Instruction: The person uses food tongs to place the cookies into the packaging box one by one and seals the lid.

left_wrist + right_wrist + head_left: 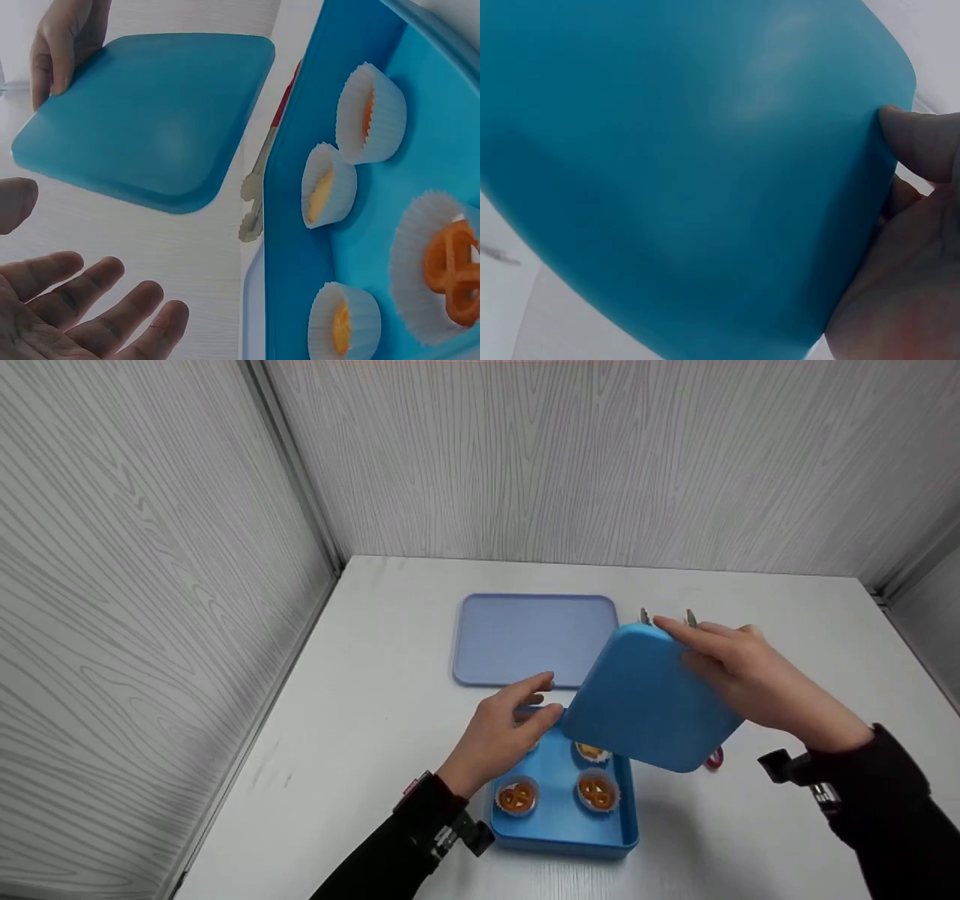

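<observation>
My right hand (742, 671) grips a flat blue lid (652, 701) by its edge and holds it tilted in the air. In the right wrist view the thumb (922, 142) presses on the lid's face near the rim. Below and to the left of the lid stands a blue box (556, 814) on the table. Inside it are several white paper cups (373, 112); one holds a brown pretzel-shaped piece (452, 262), another a yellow piece (342, 330). Over the box's left side my left hand (495, 735) hovers with fingers spread, holding nothing. The lid overlaps the box's far right corner in the head view.
A pale blue-violet tray (532, 637) lies flat behind the box. Metal tongs (257, 184) with red handles lie on the table, mostly hidden behind the lid in the head view. Grey wood-grain panels (585, 457) wall in the white table (360, 697).
</observation>
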